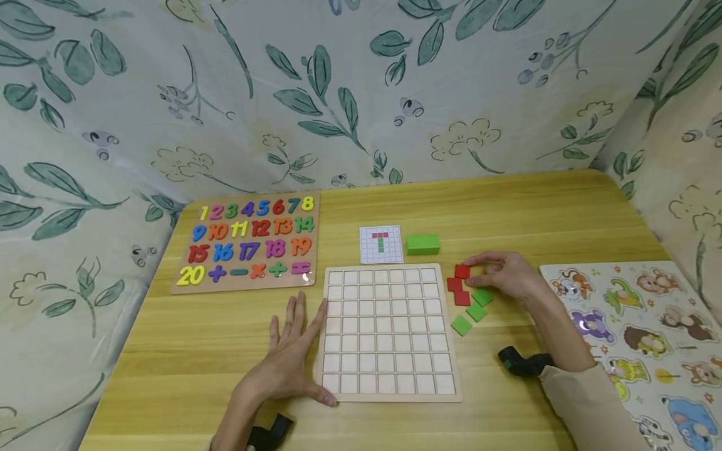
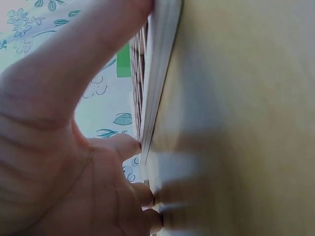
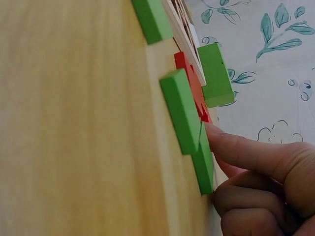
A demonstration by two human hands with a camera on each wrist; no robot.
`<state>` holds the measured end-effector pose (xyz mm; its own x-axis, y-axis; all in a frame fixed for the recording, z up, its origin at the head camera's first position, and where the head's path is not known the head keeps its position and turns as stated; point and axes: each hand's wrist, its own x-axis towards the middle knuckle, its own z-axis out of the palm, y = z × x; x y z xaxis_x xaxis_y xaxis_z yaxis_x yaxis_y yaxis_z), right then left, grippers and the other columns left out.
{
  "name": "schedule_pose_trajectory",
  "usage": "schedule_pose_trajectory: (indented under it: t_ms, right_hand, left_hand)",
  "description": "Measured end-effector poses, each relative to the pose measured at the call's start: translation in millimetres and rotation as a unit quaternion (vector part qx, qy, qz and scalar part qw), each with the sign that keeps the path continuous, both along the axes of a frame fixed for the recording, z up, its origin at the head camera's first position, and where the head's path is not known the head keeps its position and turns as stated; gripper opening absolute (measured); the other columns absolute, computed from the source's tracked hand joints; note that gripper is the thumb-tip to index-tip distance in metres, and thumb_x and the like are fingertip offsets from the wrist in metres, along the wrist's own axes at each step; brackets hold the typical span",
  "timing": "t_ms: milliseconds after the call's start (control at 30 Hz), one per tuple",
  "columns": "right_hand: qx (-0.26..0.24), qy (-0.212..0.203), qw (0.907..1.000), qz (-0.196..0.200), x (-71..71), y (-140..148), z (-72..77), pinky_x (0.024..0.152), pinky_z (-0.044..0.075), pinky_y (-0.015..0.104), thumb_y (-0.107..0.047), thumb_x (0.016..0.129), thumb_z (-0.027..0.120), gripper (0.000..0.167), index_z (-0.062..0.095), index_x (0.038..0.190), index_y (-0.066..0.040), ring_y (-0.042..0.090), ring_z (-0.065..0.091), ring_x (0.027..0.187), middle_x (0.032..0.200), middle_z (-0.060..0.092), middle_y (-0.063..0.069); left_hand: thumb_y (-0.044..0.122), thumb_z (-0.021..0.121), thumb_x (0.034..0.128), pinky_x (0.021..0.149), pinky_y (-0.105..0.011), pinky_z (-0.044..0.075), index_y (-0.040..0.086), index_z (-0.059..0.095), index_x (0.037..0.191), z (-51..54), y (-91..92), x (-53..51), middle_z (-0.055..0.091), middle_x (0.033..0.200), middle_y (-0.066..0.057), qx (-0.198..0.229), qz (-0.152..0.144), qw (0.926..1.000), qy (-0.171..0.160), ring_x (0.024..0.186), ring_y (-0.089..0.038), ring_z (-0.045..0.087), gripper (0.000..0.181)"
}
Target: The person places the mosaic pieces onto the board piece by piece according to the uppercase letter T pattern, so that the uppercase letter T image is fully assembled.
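Note:
A wooden grid board (image 1: pixel 395 398) with white square cells lies flat on the table. My left hand (image 1: pixel 290 360) is spread beside it, its thumb and index finger touching the board's left edge (image 2: pixel 161 59). To the board's right, my right hand (image 1: pixel 507 275) pinches the farthest red square tile (image 1: pixel 462 271) between thumb and index finger. Two more red tiles (image 1: pixel 454 284) lie close to it. Several green tiles (image 1: pixel 476 312) form a slanting line just nearer to me. In the right wrist view, the thumb (image 3: pixel 246 150) reaches the red tiles, partly hidden behind a green tile (image 3: pixel 179 110).
Beyond the board are a pattern card (image 1: pixel 366 255) with a red and green T and a green block (image 1: pixel 422 245). A number board (image 1: pixel 194 288) stands at the far left. An animal puzzle board (image 1: pixel 609 269) lies right, partly under the right forearm.

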<state>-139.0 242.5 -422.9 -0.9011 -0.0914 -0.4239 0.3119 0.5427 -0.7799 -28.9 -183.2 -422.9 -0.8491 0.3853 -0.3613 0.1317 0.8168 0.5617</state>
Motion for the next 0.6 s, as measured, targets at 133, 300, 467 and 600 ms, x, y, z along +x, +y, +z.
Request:
schedule_pose_trajectory:
  t_ms: [133, 300, 467, 600]
  right_hand:
    - [0.009, 0.005, 1.0000, 0.001, 2.4, -1.9, 3.9, 0.061, 0.029, 0.030, -0.022, 0.089, 0.082, 0.052, 0.064, 0.134, -0.002, 0.010, 0.033, 0.057, 0.062, 0.035, -0.008]
    - [0.020, 0.005, 0.9998, 0.003, 3.6, -3.5, 8.4, 0.059, 0.030, 0.030, -0.025, 0.092, 0.080, 0.051, 0.064, 0.135, -0.003, 0.010, 0.035, 0.057, 0.062, 0.038, -0.008]
    - [0.037, 0.035, 0.9987, -0.004, 4.9, -7.9, 16.8, 0.058, 0.030, 0.032, -0.032, 0.092, 0.079, 0.049, 0.066, 0.134, -0.009, 0.011, 0.032, 0.055, 0.059, 0.035, -0.007]
    - [0.000, 0.051, 0.9985, 0.017, 6.9, -24.4, 24.6, 0.049, 0.025, 0.029, -0.030, 0.092, 0.080, 0.045, 0.069, 0.131, -0.010, 0.010, 0.026, 0.051, 0.057, 0.027, -0.006]
  left_hand:
    - [0.051, 0.100, 0.0531, 0.119, -0.069, -0.025, 0.021, -0.004, 0.167, -0.3, -0.1, -0.2, -0.038, 0.164, -0.019, 0.001, -0.001, 1.0000, -0.001, 0.153, -0.041, -0.035, 0.157]
    - [0.050, 0.101, 0.0529, 0.119, -0.069, -0.025, 0.021, -0.003, 0.167, -0.2, 0.2, 0.3, -0.038, 0.165, -0.019, 0.002, 0.002, 1.0000, 0.000, 0.153, -0.041, -0.034, 0.157]
    - [0.049, 0.101, 0.0534, 0.118, -0.070, -0.025, 0.020, -0.003, 0.167, -0.4, 0.4, 0.4, -0.037, 0.165, -0.019, 0.006, 0.003, 1.0000, -0.001, 0.153, -0.041, -0.035, 0.157]
    - [0.050, 0.101, 0.0537, 0.118, -0.070, -0.025, 0.020, -0.003, 0.167, -0.5, 0.3, 0.3, -0.038, 0.165, -0.018, 0.004, 0.002, 1.0000, -0.001, 0.153, -0.041, -0.035, 0.156]
